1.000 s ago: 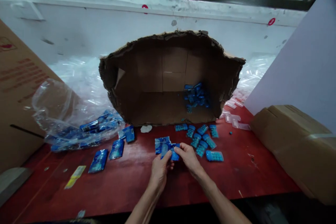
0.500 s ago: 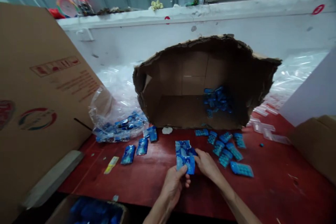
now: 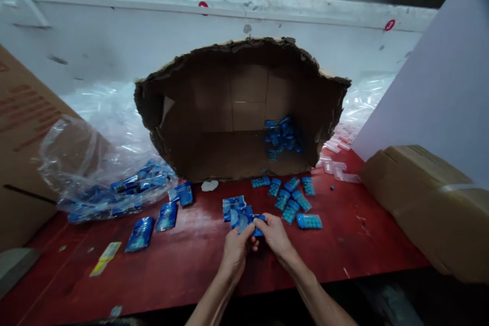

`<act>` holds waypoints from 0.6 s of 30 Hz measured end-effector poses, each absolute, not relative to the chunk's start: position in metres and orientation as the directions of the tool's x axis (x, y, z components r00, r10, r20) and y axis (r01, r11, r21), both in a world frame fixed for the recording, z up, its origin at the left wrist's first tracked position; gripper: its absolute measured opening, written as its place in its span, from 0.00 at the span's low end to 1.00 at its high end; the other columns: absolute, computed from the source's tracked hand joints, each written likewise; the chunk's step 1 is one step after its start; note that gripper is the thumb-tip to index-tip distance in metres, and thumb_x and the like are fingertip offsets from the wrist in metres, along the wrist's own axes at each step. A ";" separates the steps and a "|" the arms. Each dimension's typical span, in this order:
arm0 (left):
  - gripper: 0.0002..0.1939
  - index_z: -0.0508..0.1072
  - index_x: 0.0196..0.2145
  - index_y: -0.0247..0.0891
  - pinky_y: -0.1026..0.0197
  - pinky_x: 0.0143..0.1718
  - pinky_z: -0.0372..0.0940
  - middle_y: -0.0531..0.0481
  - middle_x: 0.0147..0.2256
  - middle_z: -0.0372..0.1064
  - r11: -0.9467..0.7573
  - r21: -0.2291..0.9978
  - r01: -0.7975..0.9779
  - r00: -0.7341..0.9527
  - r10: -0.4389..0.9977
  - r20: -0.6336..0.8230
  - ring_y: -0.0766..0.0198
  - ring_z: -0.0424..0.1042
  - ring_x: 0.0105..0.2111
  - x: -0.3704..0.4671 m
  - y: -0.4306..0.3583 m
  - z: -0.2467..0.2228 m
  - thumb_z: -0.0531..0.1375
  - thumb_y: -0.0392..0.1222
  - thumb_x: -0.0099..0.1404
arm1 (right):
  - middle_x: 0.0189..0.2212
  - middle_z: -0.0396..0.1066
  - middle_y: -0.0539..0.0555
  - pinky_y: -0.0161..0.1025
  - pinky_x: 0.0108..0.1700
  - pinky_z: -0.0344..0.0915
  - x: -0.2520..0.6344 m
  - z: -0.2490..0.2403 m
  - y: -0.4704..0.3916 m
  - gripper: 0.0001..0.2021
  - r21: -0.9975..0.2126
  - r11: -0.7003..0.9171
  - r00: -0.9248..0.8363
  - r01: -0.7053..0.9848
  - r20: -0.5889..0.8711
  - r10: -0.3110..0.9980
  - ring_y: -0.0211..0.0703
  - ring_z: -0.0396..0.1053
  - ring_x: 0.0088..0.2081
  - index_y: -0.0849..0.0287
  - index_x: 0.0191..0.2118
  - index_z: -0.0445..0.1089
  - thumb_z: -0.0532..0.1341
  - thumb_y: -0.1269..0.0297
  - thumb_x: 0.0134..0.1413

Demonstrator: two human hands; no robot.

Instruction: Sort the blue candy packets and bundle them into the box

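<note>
My left hand [image 3: 235, 252] is closed on the lower edge of a blue printed packet [image 3: 244, 218], thumb on top. From the other side my right hand [image 3: 275, 234] pinches the packet's right end. Another blue printed piece [image 3: 232, 204] lies just beyond it; whether the two are joined I cannot tell. To the right lies a group of small clear containers [image 3: 300, 200] with blue caps and blue-green balls inside. On the left lie separate blue packets [image 3: 139, 234], and more blue packets [image 3: 147, 178] spill from a clear plastic bag [image 3: 72, 163].
A torn-open cardboard box [image 3: 214, 155] stands at the back of the red table [image 3: 191, 265], several blue containers [image 3: 282, 135] inside. A closed carton [image 3: 412, 204] is at right, with clear plastic pieces [image 3: 338, 168] nearby. A yellow-and-white strip [image 3: 106, 259] lies at front left.
The view has swung to the right. My right hand has come in closer to my left and now grips the packet's end; the packet has turned and looks more bunched.
</note>
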State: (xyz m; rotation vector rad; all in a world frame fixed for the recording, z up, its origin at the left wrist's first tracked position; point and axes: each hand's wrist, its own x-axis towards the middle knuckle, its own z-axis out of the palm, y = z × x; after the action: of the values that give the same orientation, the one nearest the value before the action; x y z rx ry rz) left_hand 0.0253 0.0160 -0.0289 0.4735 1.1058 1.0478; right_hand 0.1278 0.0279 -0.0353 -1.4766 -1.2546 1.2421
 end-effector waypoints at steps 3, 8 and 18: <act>0.13 0.64 0.20 0.34 0.68 0.14 0.54 0.59 0.11 0.57 0.459 0.777 -0.431 0.065 0.874 -0.481 0.71 0.59 0.13 0.031 0.018 -0.030 0.63 0.44 0.44 | 0.14 0.61 0.46 0.29 0.18 0.55 0.127 -0.041 0.026 0.14 -0.968 -0.187 0.084 0.167 -0.175 0.981 0.33 0.60 0.17 0.60 0.21 0.59 0.54 0.54 0.47; 0.15 0.62 0.17 0.35 0.68 0.13 0.54 0.60 0.11 0.55 0.424 0.821 -0.384 -0.009 0.887 -0.462 0.72 0.58 0.12 0.043 0.013 -0.031 0.63 0.47 0.44 | 0.16 0.57 0.44 0.28 0.15 0.54 0.127 -0.039 0.013 0.14 -0.970 -0.193 0.093 0.144 -0.181 0.979 0.33 0.59 0.16 0.58 0.24 0.55 0.48 0.52 0.50; 0.19 0.70 0.23 0.29 0.66 0.14 0.52 0.47 0.17 0.66 0.552 0.711 -0.435 0.257 0.833 -0.489 0.69 0.62 0.13 0.036 -0.003 -0.030 0.62 0.51 0.43 | 0.18 0.60 0.48 0.33 0.26 0.60 0.174 -0.038 0.008 0.14 -0.922 -0.008 -0.213 0.386 -0.097 0.972 0.38 0.61 0.23 0.57 0.21 0.59 0.50 0.55 0.50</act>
State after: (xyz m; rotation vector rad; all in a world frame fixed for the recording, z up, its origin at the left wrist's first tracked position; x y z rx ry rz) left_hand 0.0356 -0.0033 -0.0297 0.4875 0.9673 0.9073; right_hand 0.1738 0.0084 -0.0378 -1.4216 -1.6526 1.2100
